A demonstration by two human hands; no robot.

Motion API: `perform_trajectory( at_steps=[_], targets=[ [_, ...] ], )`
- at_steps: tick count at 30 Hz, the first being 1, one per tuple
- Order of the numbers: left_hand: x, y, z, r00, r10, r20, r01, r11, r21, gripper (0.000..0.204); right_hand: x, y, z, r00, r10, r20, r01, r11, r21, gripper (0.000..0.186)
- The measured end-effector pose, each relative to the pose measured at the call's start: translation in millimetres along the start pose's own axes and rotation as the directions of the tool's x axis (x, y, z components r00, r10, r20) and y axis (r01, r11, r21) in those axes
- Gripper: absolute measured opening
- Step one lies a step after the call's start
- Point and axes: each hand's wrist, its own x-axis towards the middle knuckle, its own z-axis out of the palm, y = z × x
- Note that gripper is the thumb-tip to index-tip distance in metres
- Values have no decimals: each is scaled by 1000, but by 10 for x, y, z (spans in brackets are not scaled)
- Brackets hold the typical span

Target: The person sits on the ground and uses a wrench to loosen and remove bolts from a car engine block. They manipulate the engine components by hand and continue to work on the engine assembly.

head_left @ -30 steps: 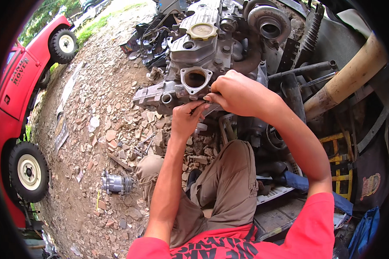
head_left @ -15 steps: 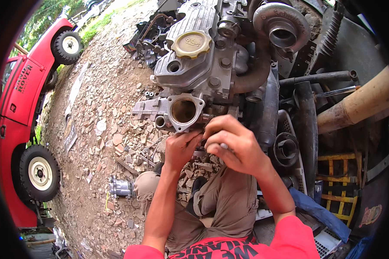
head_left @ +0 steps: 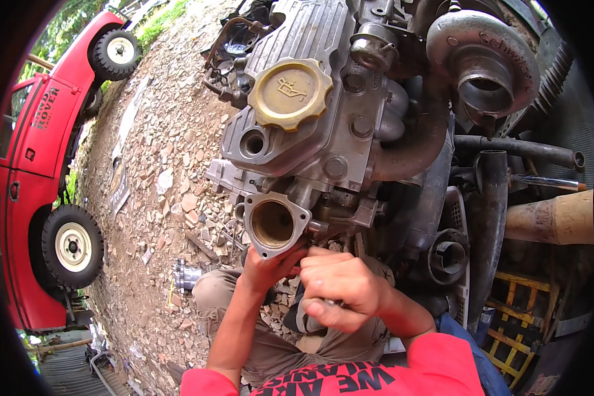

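Observation:
A bare engine stands in front of me, with a yellow oil filler cap (head_left: pixel 290 94) on its ribbed metal cover (head_left: pixel 303 30). At its near end is a round metal opening with a three-cornered flange (head_left: pixel 299 228). Just below that flange is my left hand (head_left: pixel 265 269), its fingers bent together and partly hidden under the metal; what they grip does not show. Close beside it on the right, my right hand (head_left: pixel 342 287) is closed, knuckles up. A small greyish bit shows between its thumb and fingers, too small to name.
A turbocharger (head_left: pixel 485 72) sits at the engine's upper right. Pipes, a bamboo pole (head_left: pixel 551 219) and a yellow crate (head_left: pixel 518 300) lie along the right. On the stony ground to the left is a cylindrical metal part (head_left: pixel 187 276); a red vehicle (head_left: pixel 36 198) stands farther left.
My view has come closer to the engine, which now looks larger and lower. My right hand has turned from raised, curled fingers to a closed grip knuckles up. The left stays under the flange.

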Motion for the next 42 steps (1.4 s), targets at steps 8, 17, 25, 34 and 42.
perform_trajectory(
  at_steps=[8, 17, 25, 34, 42],
  targets=[
    [25, -36, 38, 995, -86, -44, 85, 996, -30, 23, 29, 61, 57, 996, -80, 49, 82, 996, -46, 24],
    [46, -162, 100, 971, -223, -82, 191, 939, -288, 31, 213, -137, -89, 956, 282, 78, -291, 943, 164, 22],
    [23, -163, 158, 952, -306, -4, 278, 869, -409, 24, 71, -25, -58, 999, -7, 32, 7, 1000, 8, 29],
    [-30, -40, 122, 874, -467, 133, 473, 757, -450, 22, -555, 86, -168, 996, 2, -93, 30, 939, 343, 29],
    [-48, -4, 111, 891, -422, 170, 446, 737, -507, 24, -891, 412, -166, 954, -45, -297, 216, 790, 573, 42]
  ],
)
